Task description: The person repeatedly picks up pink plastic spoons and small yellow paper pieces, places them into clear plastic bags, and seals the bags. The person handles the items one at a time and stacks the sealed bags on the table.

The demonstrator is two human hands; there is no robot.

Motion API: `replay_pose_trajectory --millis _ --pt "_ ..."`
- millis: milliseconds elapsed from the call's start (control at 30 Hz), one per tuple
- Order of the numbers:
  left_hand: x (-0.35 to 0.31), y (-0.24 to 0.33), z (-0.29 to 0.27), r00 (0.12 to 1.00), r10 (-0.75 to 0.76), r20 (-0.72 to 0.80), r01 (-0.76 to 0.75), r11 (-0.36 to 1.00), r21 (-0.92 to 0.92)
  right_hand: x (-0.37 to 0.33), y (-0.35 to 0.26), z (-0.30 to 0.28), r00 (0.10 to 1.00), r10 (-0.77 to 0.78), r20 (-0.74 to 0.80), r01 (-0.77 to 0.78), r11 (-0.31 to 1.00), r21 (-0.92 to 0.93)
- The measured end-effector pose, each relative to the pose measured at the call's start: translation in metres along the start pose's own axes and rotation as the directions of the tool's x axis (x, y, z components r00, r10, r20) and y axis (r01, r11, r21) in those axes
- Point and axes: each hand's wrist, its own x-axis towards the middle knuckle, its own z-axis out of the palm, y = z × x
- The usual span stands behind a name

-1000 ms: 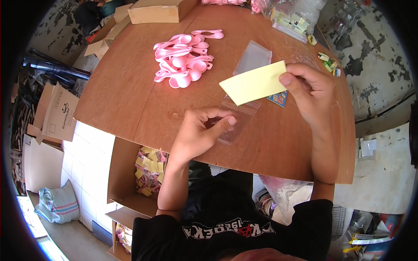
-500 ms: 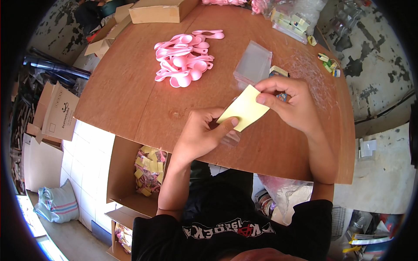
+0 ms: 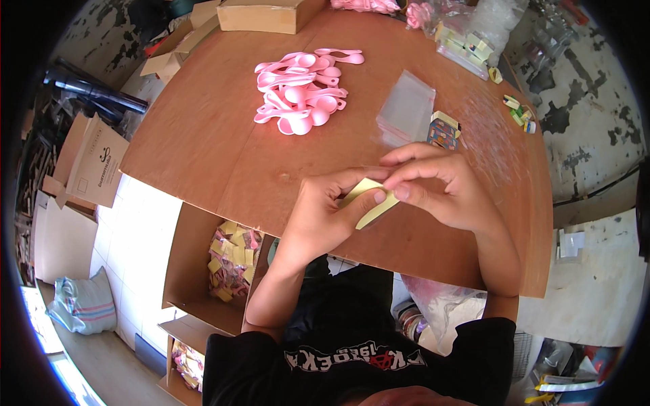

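Observation:
Over the near part of the table, my left hand (image 3: 321, 215) grips a pale yellow slip of paper (image 3: 367, 218), thumb pressed on top. The slip looks bent or folded between the hands. My right hand (image 3: 443, 186) is closed at the slip's far end, thumb and fingertips pinching it there; the fingers partly hide that end. Beyond my hands lies a pile of pink plastic measuring spoons (image 3: 298, 95). Just past my right hand are a stack of clear plastic sleeves (image 3: 408, 105) and a small patterned box (image 3: 443, 132).
Thin clear strips (image 3: 491, 135) and small yellow-green pieces (image 3: 520, 114) lie at the table's right. A cardboard box (image 3: 261, 18) and pink bundles (image 3: 365, 5) sit at the far edge. Below the left edge, an open carton (image 3: 181, 264) holds bagged pink and yellow items.
The yellow slip was held flat and stretched between both hands; now it is bent over and looks shorter. My right hand has moved down and left, closer to my left hand.

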Motion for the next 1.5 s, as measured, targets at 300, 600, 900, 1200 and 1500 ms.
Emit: replay_pose_trajectory --millis 300,600,900,1200,1500 --pt "-0.004 -0.003 0.000 0.981 0.181 -0.063 -0.168 0.970 0.176 0.004 -0.022 -0.012 0.921 0.249 0.300 -0.294 0.949 0.113" --pt "-0.013 0.002 -0.008 0.941 0.332 -0.061 -0.308 0.918 0.250 0.017 -0.046 0.000 0.856 0.385 0.346 -0.353 0.923 -0.153" --pt "-0.022 0.002 -0.042 0.941 0.264 -0.211 -0.212 0.948 0.239 0.081 -0.015 0.002 0.871 -0.037 0.490 0.123 0.982 -0.145" --pt "-0.015 -0.015 -0.051 0.993 0.027 -0.112 -0.011 0.991 0.135 0.226 0.232 -0.081 0.973 0.165 -0.162 -0.217 0.897 -0.384" --pt "-0.017 -0.022 -0.054 0.998 0.011 -0.062 -0.002 0.988 0.152 0.289 0.241 -0.019 0.927 0.249 -0.281 -0.374 0.691 -0.619"
